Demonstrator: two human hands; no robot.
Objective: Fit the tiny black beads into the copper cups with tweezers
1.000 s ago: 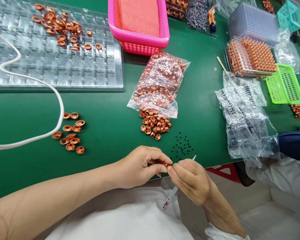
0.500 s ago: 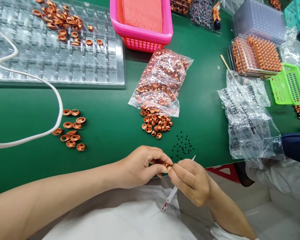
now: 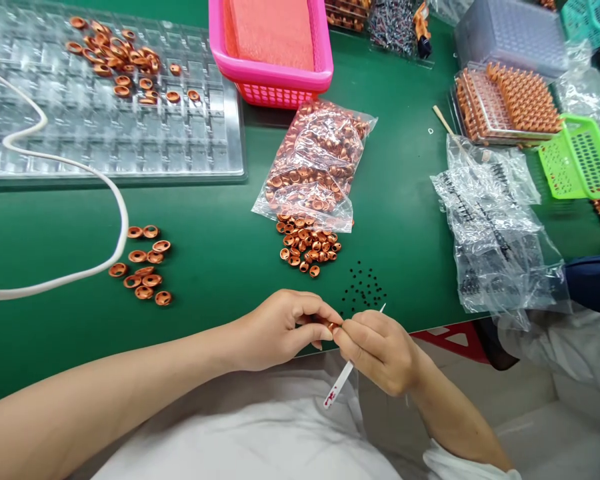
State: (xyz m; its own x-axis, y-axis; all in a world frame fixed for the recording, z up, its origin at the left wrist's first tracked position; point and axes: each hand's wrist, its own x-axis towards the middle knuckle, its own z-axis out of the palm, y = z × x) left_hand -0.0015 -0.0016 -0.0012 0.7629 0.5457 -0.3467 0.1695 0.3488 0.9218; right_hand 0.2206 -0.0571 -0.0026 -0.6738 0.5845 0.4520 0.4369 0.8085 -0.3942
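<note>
My left hand (image 3: 285,330) is closed, thumb and forefinger pinching a small copper-coloured cup-shaped part (image 3: 333,327). My right hand (image 3: 377,350) is closed too, its thumb and forefinger pressed against the same part. Across the right palm lie slim white tweezers (image 3: 341,383), the pointed tip to the upper right and the red-marked end toward my lap. Just beyond the hands, tiny black pieces (image 3: 364,287) lie scattered on the green table (image 3: 220,267). A pile of copper-coloured parts (image 3: 305,247) spills from the mouth of a clear plastic bag (image 3: 320,160). My fingers partly hide the held part.
Several larger copper-coloured cups (image 3: 147,267) lie at left beside a white cable (image 3: 115,200). Behind are a clear tray (image 3: 190,150) and a pink basket (image 3: 275,77). Crumpled plastic bags (image 3: 495,247), a green basket (image 3: 555,173) and stacked orange parts (image 3: 525,100) stand right.
The view has shifted slightly. Both hands keep their grip on the small copper-coloured part, and the tweezers stay in my right hand.
</note>
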